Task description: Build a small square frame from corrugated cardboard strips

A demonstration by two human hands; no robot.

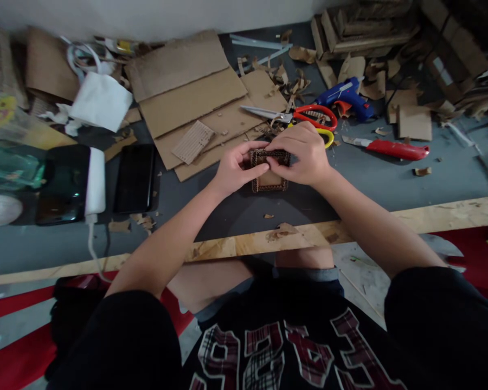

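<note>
A small square cardboard piece (274, 181) with a raised, corrugated border lies on the dark tabletop in front of me. My left hand (238, 168) grips its left side, thumb over the top and fingers behind. From the right, my right hand (305, 154) pinches the upper part of the border, its thumb reaching inside the frame. Both thumbs almost meet near the top edge; what the fingertips press there is too small to make out. Just behind my right hand lie scissors (315, 114) with red and yellow handles, partly covered by it.
Cardboard sheets (187, 103) are stacked behind my left hand. To the right lie a blue glue gun (341, 97) and a red utility knife (398, 149). A black phone (134, 179) and a white power bank (95, 181) with a cable sit left. Cardboard scraps litter the table.
</note>
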